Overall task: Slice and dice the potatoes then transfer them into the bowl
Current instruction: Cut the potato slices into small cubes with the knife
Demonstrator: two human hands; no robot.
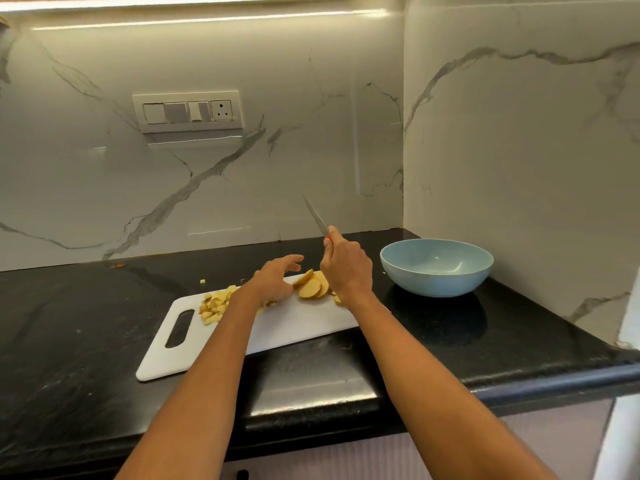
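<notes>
On the white cutting board (298, 323), firm, wet-slippery potato slices (313, 287) need pinning by their skin edges; the left hand (277, 277) hovers loose-fingered beside them, the right hand (348, 268) grips the raised knife (317, 218).

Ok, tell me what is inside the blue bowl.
The blue bowl looks empty: its far inner wall and the floor show bare glaze, no potato. The near rim hides the front inner wall. The potato slices and diced pieces lie on the cutting board.

Glossy black stone counter (104, 341), matt plastic board (294, 327)
</notes>
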